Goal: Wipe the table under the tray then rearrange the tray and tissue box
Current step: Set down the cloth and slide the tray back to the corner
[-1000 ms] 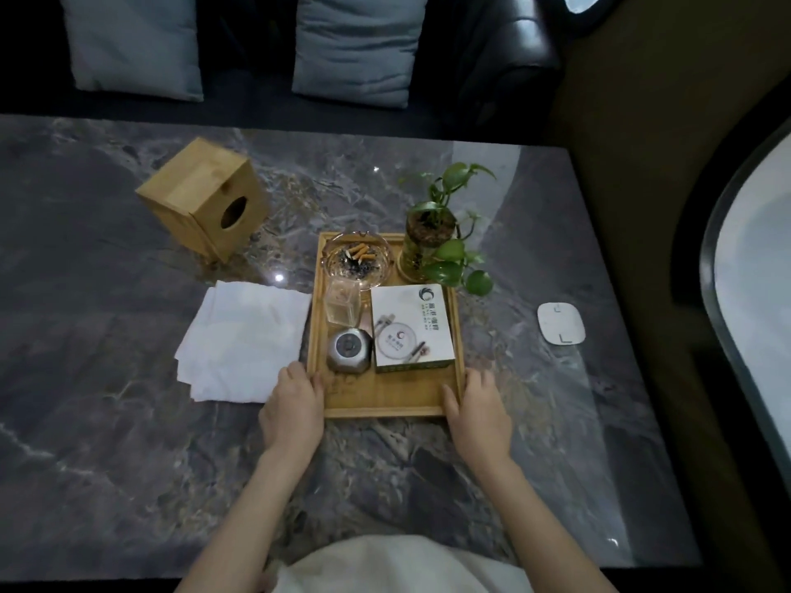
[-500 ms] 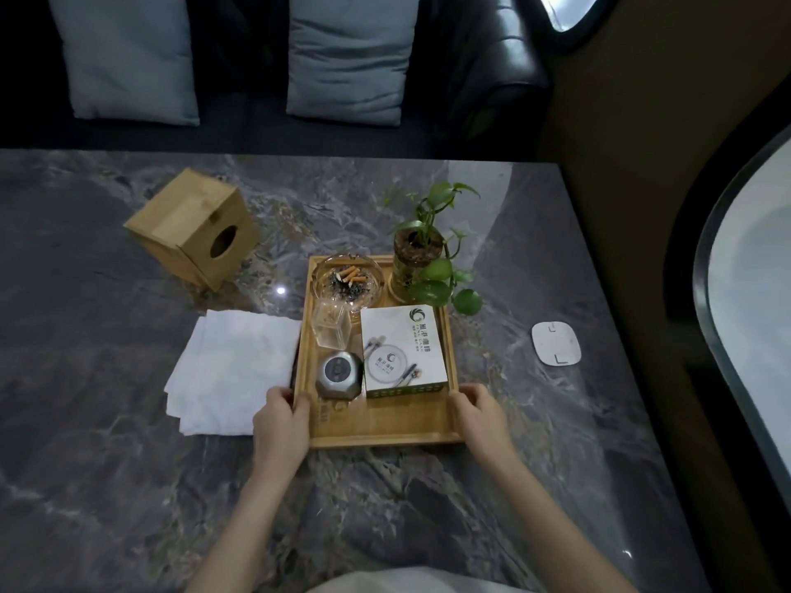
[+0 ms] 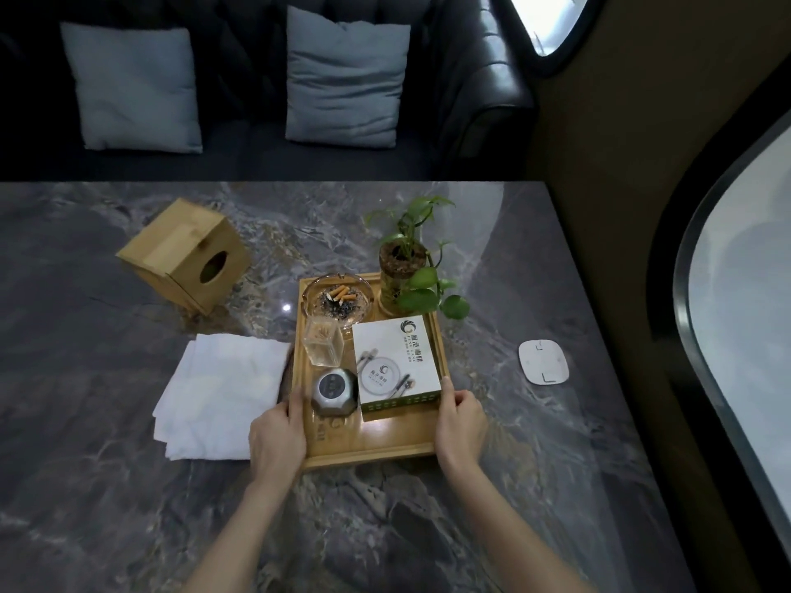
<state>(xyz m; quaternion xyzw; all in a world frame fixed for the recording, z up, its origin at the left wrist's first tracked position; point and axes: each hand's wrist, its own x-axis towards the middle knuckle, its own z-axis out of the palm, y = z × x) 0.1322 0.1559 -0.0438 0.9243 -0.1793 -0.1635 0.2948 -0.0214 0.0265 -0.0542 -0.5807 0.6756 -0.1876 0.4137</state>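
We have both hands on the wooden tray (image 3: 376, 449), which sits on the dark marble worktop (image 3: 513, 485): our left hand (image 3: 277, 438) is curled around the near left edge with the thumb over the rim, and our right hand (image 3: 461, 423) is clamped on the near right edge the same way. On the tray stand a glass ashtray (image 3: 339, 298) with cigarette butts, a small clear glass (image 3: 324, 345), a round metal gadget (image 3: 334, 389), a white printed box (image 3: 396, 366) and a potted plant (image 3: 406, 267). A folded white cloth (image 3: 222, 393) lies just left of the tray, its right edge touching the tray's side. The wooden tissue box (image 3: 186, 254) sits on its side farther back and left, apart from the tray. A white pad (image 3: 543, 361) lies to the right.
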